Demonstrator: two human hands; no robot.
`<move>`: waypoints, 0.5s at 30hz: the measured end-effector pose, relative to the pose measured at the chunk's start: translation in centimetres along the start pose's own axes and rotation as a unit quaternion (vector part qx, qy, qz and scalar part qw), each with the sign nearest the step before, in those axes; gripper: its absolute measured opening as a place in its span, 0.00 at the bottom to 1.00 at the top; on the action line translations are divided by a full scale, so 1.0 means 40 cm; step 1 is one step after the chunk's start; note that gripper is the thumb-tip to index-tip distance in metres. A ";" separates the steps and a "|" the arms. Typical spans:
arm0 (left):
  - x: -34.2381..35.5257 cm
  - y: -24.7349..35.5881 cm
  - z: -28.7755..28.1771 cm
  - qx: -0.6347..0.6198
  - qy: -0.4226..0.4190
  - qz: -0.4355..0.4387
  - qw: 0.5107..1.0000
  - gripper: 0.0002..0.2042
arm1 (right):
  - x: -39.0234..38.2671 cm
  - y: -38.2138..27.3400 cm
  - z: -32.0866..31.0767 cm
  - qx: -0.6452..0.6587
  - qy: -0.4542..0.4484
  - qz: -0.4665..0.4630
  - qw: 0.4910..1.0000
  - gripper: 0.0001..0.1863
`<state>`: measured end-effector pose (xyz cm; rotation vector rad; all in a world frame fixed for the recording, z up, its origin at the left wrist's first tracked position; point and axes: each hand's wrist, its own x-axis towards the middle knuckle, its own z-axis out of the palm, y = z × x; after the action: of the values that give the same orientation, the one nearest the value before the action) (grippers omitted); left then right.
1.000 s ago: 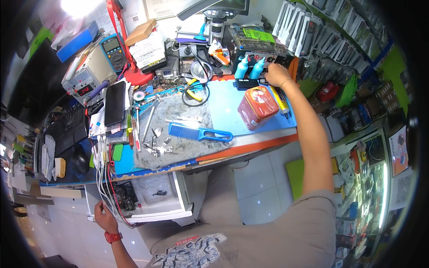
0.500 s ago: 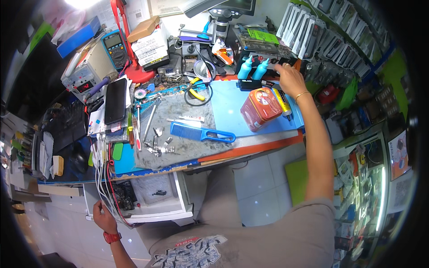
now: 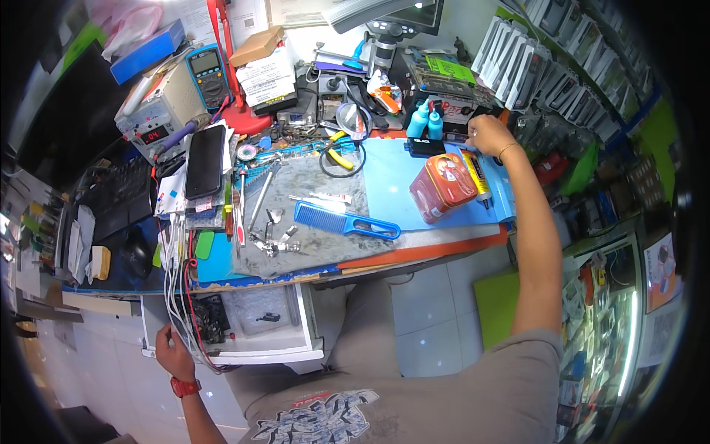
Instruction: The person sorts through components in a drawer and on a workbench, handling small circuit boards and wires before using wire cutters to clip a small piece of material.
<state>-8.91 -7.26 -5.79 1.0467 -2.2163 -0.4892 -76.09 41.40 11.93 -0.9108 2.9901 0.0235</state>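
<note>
hanging over the back right of the blue mat [image 3: 390, 164], the right hand [image 3: 491, 136] has its fingers curled toward the palm; whether they pinch anything cannot be told. the yellow tube with a black nozzle [image 3: 475, 176] lies just below them, the nearest thing in clear view. to their left stand two cyan squeeze bottles [image 3: 418, 120], with a black box [image 3: 426, 148] in front, and the red lidded tub [image 3: 444, 186] sits below and left. the left hand [image 3: 175, 357] is loosely bent, no object visible in it, its fingertips close beside the white cables [image 3: 171, 292] and the drawer [image 3: 305, 348]; contact is unclear. as far as shown, the drawer is already open and the tub's lid is on; nothing is visibly lifted, so any picking-up seems not yet done, or is hidden under the right fingers.
</note>
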 end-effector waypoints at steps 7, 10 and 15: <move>0.000 0.016 -0.003 0.000 0.008 0.009 1.000 0.08 | 0.010 0.005 0.037 -0.071 0.077 -0.056 0.993 0.07; 0.001 0.018 -0.007 -0.003 -0.010 -0.003 1.000 0.11 | 0.020 0.017 0.058 -0.052 0.132 -0.073 0.987 0.06; 0.003 0.021 -0.003 0.001 0.007 0.009 1.000 0.08 | 0.039 0.033 0.069 -0.072 0.102 -0.089 0.988 0.06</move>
<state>-9.37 -6.82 -5.19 1.0267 -2.2117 -0.4700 -78.09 41.68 9.15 -1.2672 3.1114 0.1547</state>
